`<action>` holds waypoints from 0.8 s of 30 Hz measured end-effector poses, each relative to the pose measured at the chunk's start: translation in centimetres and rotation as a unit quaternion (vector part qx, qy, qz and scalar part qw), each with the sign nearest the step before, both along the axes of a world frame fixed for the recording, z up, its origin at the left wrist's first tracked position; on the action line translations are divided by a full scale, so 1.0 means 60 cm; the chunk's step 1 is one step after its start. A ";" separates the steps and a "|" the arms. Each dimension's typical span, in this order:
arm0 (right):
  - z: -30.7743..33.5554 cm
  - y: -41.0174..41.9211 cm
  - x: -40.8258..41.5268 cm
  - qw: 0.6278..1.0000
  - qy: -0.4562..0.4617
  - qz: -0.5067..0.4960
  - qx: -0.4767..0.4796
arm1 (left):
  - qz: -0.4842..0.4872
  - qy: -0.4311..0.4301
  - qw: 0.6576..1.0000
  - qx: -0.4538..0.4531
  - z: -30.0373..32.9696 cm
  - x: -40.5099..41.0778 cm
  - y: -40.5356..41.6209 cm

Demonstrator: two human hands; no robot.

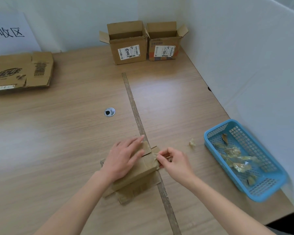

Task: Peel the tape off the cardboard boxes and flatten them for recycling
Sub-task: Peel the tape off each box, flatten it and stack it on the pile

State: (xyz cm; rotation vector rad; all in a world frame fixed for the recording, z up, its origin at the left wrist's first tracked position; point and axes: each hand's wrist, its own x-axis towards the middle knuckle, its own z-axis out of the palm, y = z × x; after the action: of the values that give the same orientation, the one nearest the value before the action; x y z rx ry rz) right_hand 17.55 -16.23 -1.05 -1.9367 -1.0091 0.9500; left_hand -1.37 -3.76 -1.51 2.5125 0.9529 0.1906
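Up left, a white sign (7, 32) reads "回收区"; two open boxes (128, 48) at the table's (58, 133) far edge carry printed shipping labels. Near the front edge lies a small brown cardboard box (139, 175), partly collapsed. The left hand (122, 158) presses flat on it, fingers straight; the right hand (173, 161) pinches a tape strip (155, 158) at its end.

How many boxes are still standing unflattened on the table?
2: one open box at the far edge, another open box touching its right side. The box under the hands and the one far left are already flat.
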 end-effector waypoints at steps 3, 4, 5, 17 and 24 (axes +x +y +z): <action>-0.006 0.007 -0.017 1.000 -0.029 -0.009 -0.007 | -0.072 0.072 0.991 0.088 -0.004 0.001 -0.016; -0.006 0.007 -0.019 1.000 -0.029 -0.006 -0.002 | -0.079 0.084 0.988 0.103 -0.006 -0.001 -0.015; -0.006 0.006 -0.018 1.000 -0.015 0.001 0.009 | -0.086 0.086 0.986 0.111 -0.008 -0.004 -0.009; 0.029 -0.032 0.101 0.962 -0.176 0.190 0.081 | -0.063 0.109 0.987 0.096 -0.006 -0.052 0.053; -0.005 -0.013 0.071 0.987 -0.077 0.138 0.041 | -0.030 0.094 0.989 0.114 -0.012 -0.027 0.028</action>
State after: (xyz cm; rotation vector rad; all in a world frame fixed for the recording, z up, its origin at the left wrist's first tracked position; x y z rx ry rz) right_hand 21.81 -17.02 -1.32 -1.8551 -1.4119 0.9002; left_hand -3.00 -2.05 -2.21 2.8063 0.9734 0.0453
